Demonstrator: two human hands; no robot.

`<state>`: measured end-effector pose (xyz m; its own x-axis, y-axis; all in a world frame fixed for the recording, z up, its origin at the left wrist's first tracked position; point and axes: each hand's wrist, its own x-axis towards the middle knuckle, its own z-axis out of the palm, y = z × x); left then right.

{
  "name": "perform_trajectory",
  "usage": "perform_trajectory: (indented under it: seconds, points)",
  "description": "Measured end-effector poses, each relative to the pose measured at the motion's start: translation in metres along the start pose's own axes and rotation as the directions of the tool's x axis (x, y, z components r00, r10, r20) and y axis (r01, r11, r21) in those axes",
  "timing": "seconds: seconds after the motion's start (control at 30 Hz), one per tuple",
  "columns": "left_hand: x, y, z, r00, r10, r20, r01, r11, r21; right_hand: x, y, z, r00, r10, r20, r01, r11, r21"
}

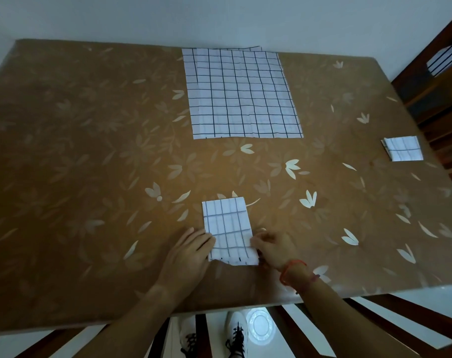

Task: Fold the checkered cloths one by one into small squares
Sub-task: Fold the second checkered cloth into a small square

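A white cloth with a dark grid, folded into a narrow rectangle (227, 226), lies near the table's front edge. My left hand (188, 254) rests flat at its lower left side, fingertips on the cloth. Pinching the cloth's lower right edge is my right hand (274, 248), which has a red string on its wrist. A stack of unfolded checkered cloths (243, 94) lies flat at the far middle of the table. One cloth folded into a small square (403, 148) sits at the right edge.
The table (90, 164) wears a brown cover with pale leaf prints. Dark wooden chair slats show below the front edge and a wooden chair (436, 81) stands at the far right. A wall runs behind the table.
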<state>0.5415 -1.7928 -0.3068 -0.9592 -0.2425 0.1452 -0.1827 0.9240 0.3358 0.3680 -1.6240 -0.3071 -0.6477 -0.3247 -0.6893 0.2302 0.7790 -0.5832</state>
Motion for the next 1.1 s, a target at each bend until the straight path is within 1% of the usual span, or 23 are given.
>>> perform_trajectory:
  seconds: [0.03, 0.1, 0.13, 0.17, 0.27, 0.3, 0.33, 0.4, 0.47, 0.5, 0.53, 0.57, 0.6, 0.67, 0.7, 0.73, 0.8, 0.83, 0.9, 0.97, 1.0, 1.03, 1.1]
  points:
    - [-0.001, 0.001, -0.001, 1.0, -0.002, 0.0, 0.002, 1.0, -0.007, -0.004, 0.004, -0.004, 0.999, -0.011, -0.036, 0.006, 0.99, -0.144]
    - [-0.004, 0.0, -0.001, 1.0, -0.007, -0.008, 0.006, 1.0, -0.021, -0.013, 0.007, -0.011, 0.983, -0.157, -0.093, 0.122, 0.944, -0.306]
    - [-0.005, 0.0, -0.001, 1.0, -0.012, -0.012, 0.012, 1.0, -0.027, -0.008, 0.016, -0.014, 0.972, -0.231, -0.045, 0.199, 0.907, -0.371]
    - [-0.007, 0.0, -0.001, 1.0, -0.018, -0.017, 0.017, 0.999, -0.033, -0.016, 0.018, -0.018, 0.954, -0.3, 0.016, 0.26, 0.797, -0.545]
    - [-0.008, 0.0, -0.001, 0.999, -0.04, -0.007, 0.039, 0.998, -0.051, 0.016, 0.067, -0.01, 0.875, -0.453, 0.171, 0.465, 0.686, -0.559]
    - [-0.008, 0.0, -0.001, 0.999, -0.052, 0.003, 0.052, 0.997, -0.056, 0.005, 0.056, -0.008, 0.856, -0.47, 0.215, 0.486, 0.59, -0.644]
    - [-0.007, 0.0, -0.002, 0.998, -0.068, 0.013, 0.069, 0.996, -0.063, -0.011, 0.03, -0.003, 0.801, -0.562, 0.205, 0.519, 0.482, -0.706]
    - [-0.006, 0.001, -0.004, 0.994, -0.103, 0.032, 0.106, 0.99, -0.095, -0.048, -0.02, -0.007, 0.734, -0.619, 0.28, 0.603, 0.405, -0.687]
    - [-0.006, 0.001, -0.004, 0.991, -0.13, 0.034, 0.134, 0.982, -0.135, -0.034, -0.01, -0.004, 0.644, -0.741, 0.192, 0.629, 0.37, -0.684]
    - [-0.005, 0.001, -0.004, 0.988, -0.149, 0.029, 0.152, 0.976, -0.155, -0.048, -0.022, -0.007, 0.68, -0.709, 0.186, 0.637, 0.447, -0.628]
    - [-0.005, 0.0, -0.004, 0.985, -0.172, 0.025, 0.173, 0.969, -0.175, -0.053, -0.023, -0.011, 0.669, -0.732, 0.129, 0.64, 0.48, -0.6]
    - [-0.004, -0.001, -0.003, 0.981, -0.192, 0.02, 0.193, 0.962, -0.194, -0.067, -0.037, -0.016, 0.702, -0.704, 0.11, 0.643, 0.558, -0.525]
    - [-0.002, -0.003, -0.002, 0.977, -0.211, 0.017, 0.21, 0.955, -0.211, -0.072, -0.044, -0.022, 0.784, -0.615, 0.092, 0.564, 0.642, -0.519]
    - [0.001, -0.005, 0.0, 0.97, -0.242, 0.006, 0.236, 0.94, -0.245, -0.077, -0.06, -0.027, 0.826, -0.563, -0.003, 0.499, 0.735, -0.459]
    - [0.003, -0.006, 0.001, 0.967, -0.254, -0.001, 0.245, 0.934, -0.26, -0.069, -0.056, -0.026, 0.814, -0.578, 0.046, 0.517, 0.688, -0.51]
    - [0.005, -0.007, 0.002, 0.963, -0.269, -0.004, 0.257, 0.927, -0.271, -0.057, -0.042, -0.021, 0.857, -0.497, 0.136, 0.485, 0.688, -0.539]
    - [0.01, -0.008, 0.003, 0.948, -0.319, -0.013, 0.302, 0.909, -0.286, -0.044, -0.045, -0.009, 0.887, -0.45, 0.104, 0.438, 0.75, -0.495]
    - [0.012, -0.007, 0.003, 0.934, -0.356, -0.022, 0.333, 0.894, -0.3, -0.042, -0.052, -0.007, 0.864, -0.501, 0.044, 0.459, 0.75, -0.476]
    - [0.018, -0.005, 0.002, 0.901, -0.431, -0.037, 0.396, 0.855, -0.335, -0.032, -0.046, -0.004, 0.908, -0.419, -0.029, 0.367, 0.825, -0.429]
    - [0.022, -0.006, 0.003, 0.872, -0.489, -0.021, 0.453, 0.822, -0.346, -0.005, -0.008, -0.001, 0.971, -0.236, 0.026, 0.217, 0.841, -0.496]
    - [0.023, -0.007, 0.004, 0.86, -0.51, 0.005, 0.481, 0.809, -0.338, 0.016, 0.017, 0.003, 0.977, -0.198, 0.08, 0.207, 0.791, -0.576]
    - [0.025, -0.009, 0.005, 0.853, -0.522, 0.026, 0.501, 0.803, -0.324, 0.034, 0.041, 0.007, 0.975, -0.186, 0.124, 0.223, 0.774, -0.593]
    - [0.027, -0.014, 0.007, 0.852, -0.522, 0.04, 0.51, 0.812, -0.282, 0.05, 0.049, 0.012, 0.964, -0.261, 0.043, 0.25, 0.847, -0.469]
